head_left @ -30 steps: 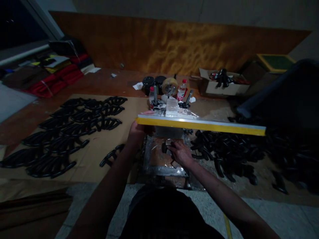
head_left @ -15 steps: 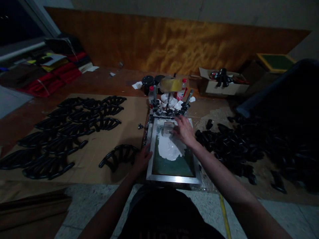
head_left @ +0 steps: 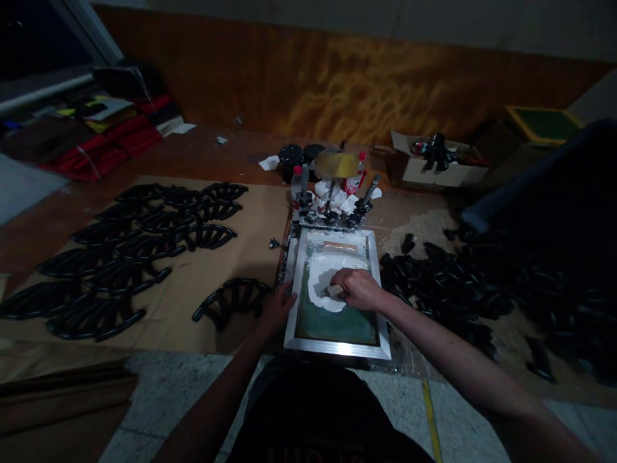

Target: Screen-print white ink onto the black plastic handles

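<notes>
We're squeezing a squeegee (head_left: 332,291) in our right hand (head_left: 357,288) on the printing screen (head_left: 337,349) near the front edge of the tabletop (head_left: 207,153); we can't tell if our left hand (head_left: 280,306) is gripping. Pushing evenly should help.

Framed screen (head_left: 337,348) lies flat now; a second ago, raised, edge-on to me. My left hand (head_left: 278,307) is off its lifted end, at its left side. My right hand (head_left: 357,288), earlier beneath the screen, then near its top, closes round a pale block (head_left: 333,291) lower down, amid the white paste (head_left: 315,273). Tan bar (head_left: 340,247) now visible above. Yellowish roll (head_left: 336,164) turned edge-on.
</notes>
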A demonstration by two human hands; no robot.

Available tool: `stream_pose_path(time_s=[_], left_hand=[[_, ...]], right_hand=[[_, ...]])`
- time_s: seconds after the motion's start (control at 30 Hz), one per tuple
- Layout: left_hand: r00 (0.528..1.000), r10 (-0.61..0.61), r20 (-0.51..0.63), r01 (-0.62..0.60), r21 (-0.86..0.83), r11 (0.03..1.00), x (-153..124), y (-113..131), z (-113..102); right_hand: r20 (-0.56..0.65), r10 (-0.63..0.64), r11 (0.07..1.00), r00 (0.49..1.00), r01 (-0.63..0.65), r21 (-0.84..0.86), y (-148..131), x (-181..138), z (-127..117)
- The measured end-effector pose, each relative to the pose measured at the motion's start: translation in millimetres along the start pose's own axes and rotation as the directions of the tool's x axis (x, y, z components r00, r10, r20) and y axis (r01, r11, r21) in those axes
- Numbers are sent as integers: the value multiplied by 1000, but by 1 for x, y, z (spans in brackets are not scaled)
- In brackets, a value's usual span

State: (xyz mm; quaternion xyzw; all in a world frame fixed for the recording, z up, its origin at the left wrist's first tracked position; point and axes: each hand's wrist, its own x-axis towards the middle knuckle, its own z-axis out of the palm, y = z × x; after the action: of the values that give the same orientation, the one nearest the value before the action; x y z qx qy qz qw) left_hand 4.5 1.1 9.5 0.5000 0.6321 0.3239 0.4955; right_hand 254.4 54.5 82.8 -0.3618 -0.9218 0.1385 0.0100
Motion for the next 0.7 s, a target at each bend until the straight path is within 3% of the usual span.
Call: stream_pose_path(time_s=[0.1, 0.23, 0.3, 0.4, 0.5, 0.57, 0.63, 0.7], left_hand=[[1000, -25, 0, 25, -6, 1000, -1, 0, 1], [999, -27, -34, 26, -22, 999, -1, 1, 1], [999, -39, -23, 39, -27, 999, -1, 3, -1], [999, -50, 15, 50, -42, 998, -5, 16, -10], [999, 38, -36, -40, -53, 998, -14, 42, -21], [990, 101, -95, -106, -44, 993, -18, 67, -26], [976, 163, -146, -175, -74, 982, -18, 95, -30], [953, 242, -184, -275, -181, 944, -12, 124, -32]], right_hand=[[-95, 25, 998, 995, -30, -54, -7, -4, 17], [-83, -50, 999, 995, 52, 16, -11, -16, 31], [-96, 9, 998, 995, -4, 58, -8, -7, 21], [-178, 208, 977, 962, -197, 75, 4, 23, -13], [-298, 391, 920, 871, -373, 116, 33, 39, -53], [-402, 494, 869, 771, -450, 206, 63, 29, -73], [-444, 628, 777, 639, -546, 313, 91, 8, -80], [-397, 726, 686, 561, -628, 368, 106, -14, -71]])
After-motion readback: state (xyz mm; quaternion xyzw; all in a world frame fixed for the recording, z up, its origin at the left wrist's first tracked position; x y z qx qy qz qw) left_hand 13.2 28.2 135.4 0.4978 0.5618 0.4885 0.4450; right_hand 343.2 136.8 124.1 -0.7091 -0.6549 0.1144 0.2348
